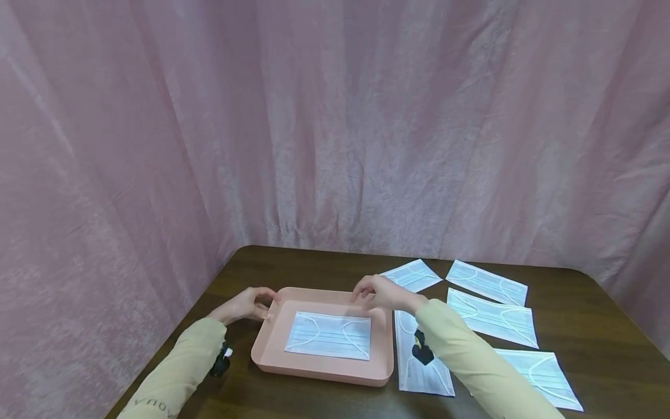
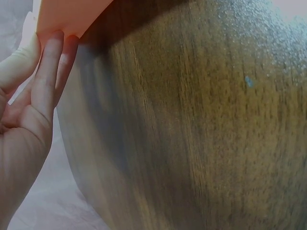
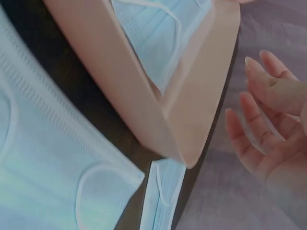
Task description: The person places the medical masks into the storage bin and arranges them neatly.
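A pink tray (image 1: pixel 274 346) lies on the table with one light blue face mask (image 1: pixel 330 336) flat inside it, white ear loops on top. My left hand (image 1: pixel 246 304) pinches the tray's left edge. In the left wrist view its thumb is at the rim and its fingers (image 2: pixel 48 72) lie against the outer wall. Over the back right part of the tray, my right hand (image 1: pixel 384 292) has loosely bent fingers and holds nothing. The right wrist view shows those fingers (image 3: pixel 252 117) apart from the tray wall (image 3: pixel 204 96).
Several more face masks lie spread right of the tray: one beside its right wall (image 1: pixel 419 372), one behind the right hand (image 1: pixel 419 276), others farther right (image 1: pixel 492 317). The brown wooden table (image 1: pixel 293 259) has rounded back corners. A pink curtain (image 1: pixel 324 145) hangs behind it.
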Motion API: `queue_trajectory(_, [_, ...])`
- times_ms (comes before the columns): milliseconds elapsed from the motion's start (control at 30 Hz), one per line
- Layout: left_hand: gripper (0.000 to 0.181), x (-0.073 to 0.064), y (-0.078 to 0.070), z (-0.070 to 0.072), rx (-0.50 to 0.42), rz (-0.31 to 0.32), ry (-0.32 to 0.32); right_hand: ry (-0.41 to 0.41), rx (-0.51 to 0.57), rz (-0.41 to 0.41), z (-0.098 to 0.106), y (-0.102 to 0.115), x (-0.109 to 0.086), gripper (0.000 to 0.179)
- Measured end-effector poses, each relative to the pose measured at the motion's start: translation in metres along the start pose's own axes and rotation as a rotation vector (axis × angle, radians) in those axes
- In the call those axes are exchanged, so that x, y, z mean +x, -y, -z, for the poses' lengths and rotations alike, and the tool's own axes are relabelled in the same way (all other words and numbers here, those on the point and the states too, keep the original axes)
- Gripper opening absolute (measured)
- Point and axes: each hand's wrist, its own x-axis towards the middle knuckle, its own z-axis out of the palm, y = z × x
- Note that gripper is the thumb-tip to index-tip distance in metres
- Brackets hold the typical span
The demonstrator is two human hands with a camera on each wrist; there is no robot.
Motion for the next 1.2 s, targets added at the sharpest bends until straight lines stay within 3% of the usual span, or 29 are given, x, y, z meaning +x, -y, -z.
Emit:
queue_trajectory(133, [0.045,-0.001,0.001,0.002,-0.006,-0.009,0.001,0.017,0.023,0.004,0.010,-0.001,-0.008,0.022])
queue_trajectory(367, [0.046,-0.004,0.002,0.006,-0.031,-0.033,0.024,-0.002,-0.027,-0.020,0.021,-0.011,-0.021,0.023])
queue_trajectory(767, [0.045,-0.009,0.006,0.008,-0.020,-0.005,-0.008,-0.049,-0.038,0.017,0.039,-0.021,-0.049,0.018])
queue_trajectory(1200, [0.044,-0.009,0.000,0.009,-0.029,-0.023,0.013,-0.081,0.014,-0.073,0.065,-0.039,-0.093,0.019])
